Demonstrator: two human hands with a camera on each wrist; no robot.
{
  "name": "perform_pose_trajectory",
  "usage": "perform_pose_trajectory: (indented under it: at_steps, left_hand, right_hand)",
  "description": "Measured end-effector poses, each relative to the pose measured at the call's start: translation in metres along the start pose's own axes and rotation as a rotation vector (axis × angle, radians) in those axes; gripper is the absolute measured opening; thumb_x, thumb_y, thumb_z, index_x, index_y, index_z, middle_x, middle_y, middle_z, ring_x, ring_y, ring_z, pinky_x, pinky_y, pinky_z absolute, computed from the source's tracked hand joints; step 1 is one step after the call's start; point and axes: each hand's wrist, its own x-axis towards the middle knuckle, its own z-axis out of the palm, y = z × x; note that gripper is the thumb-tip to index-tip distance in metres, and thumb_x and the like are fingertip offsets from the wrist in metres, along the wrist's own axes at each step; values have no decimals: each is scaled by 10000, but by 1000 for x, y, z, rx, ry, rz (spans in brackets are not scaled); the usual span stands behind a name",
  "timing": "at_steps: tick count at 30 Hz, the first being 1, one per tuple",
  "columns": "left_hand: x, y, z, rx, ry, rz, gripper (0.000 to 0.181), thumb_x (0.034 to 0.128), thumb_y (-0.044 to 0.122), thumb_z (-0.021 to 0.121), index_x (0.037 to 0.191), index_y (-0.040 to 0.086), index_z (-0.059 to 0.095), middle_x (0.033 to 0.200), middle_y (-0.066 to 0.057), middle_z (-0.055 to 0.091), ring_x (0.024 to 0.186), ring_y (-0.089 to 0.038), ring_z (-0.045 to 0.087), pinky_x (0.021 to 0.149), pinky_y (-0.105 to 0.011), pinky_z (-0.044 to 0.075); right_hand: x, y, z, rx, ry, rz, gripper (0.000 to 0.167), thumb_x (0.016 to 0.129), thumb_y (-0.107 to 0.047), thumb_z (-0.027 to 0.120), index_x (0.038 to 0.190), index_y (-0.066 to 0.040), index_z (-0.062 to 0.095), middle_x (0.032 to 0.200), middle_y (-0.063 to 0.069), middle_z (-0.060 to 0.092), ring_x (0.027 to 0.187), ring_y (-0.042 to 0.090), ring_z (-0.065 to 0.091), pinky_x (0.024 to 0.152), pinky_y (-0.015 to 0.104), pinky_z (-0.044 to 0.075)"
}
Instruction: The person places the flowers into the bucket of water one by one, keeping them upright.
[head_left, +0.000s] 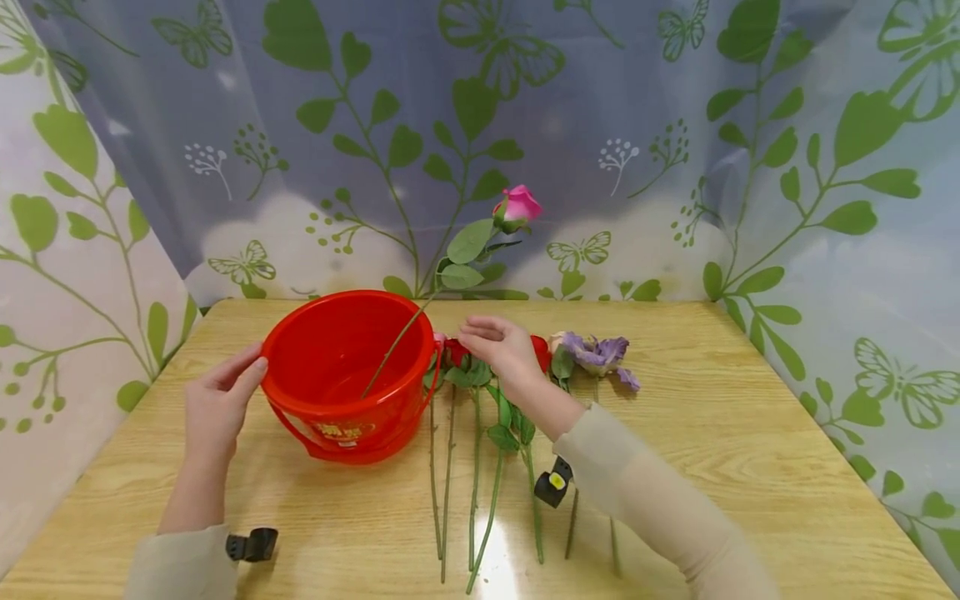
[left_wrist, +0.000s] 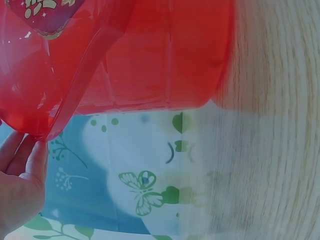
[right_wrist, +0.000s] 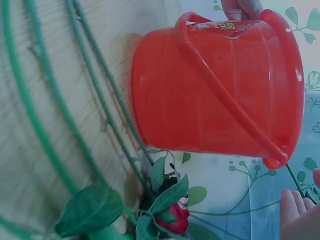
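Observation:
A red plastic bucket stands upright on the table, left of the middle. My left hand holds its rim on the left side, thumb and fingers close together there; the left wrist view also shows these fingers at the rim. One pink rose leans in the bucket, its stem against the right rim and its bloom high above. My right hand hovers right of the bucket with fingers extended, holding nothing. Below it lie red roses, partly hidden by the hand, and a purple flower.
Several flower stems lie side by side on the wooden table, pointing toward the front edge. A patterned cloth with leaves and butterflies hangs behind the table and along its sides. The bucket's handle hangs down its outside.

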Motion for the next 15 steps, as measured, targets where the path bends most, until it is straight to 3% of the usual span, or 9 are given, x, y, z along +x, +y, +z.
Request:
perform_pose_trajectory:
  at_steps: [2, 3, 7, 15]
  left_hand:
    - [-1, 3, 1, -2, 7, -16, 312, 774, 105, 683, 1063, -5, 640, 891, 93, 657, 900, -43, 568, 724, -98, 447]
    - [-3, 9, 4, 37, 19, -39, 331, 779, 125, 679, 1079, -6, 630, 884, 122, 649, 899, -32, 562, 725, -93, 444]
    - [-4, 13, 6, 16, 36, -74, 322, 778, 75, 672, 1079, -28, 622, 865, 120, 649, 883, -25, 566, 714, -88, 445]
    - [-4, 14, 5, 38, 36, -91, 336, 783, 92, 670, 1095, -20, 615, 876, 138, 641, 898, -18, 555, 715, -82, 440]
  right_hand:
    - [-4, 0, -6, -3, 0, 12, 336, 829, 1, 589, 1161, 19, 542, 1109, 171, 562, 979, 214, 558, 838, 298, 459]
    - [-6, 0, -9, -11, 0, 16, 335, 830, -3, 589, 1160, 19, 541, 1119, 176, 554, 977, 206, 557, 840, 295, 457]
    - [-14, 1, -23, -61, 1, 29, 327, 837, -9, 580, 1160, 23, 537, 1120, 189, 546, 968, 194, 556, 858, 314, 447]
    - [-25, 12, -58, -135, 38, 66, 325, 851, -27, 569, 1168, 31, 525, 1119, 202, 545, 939, 165, 570, 885, 395, 423]
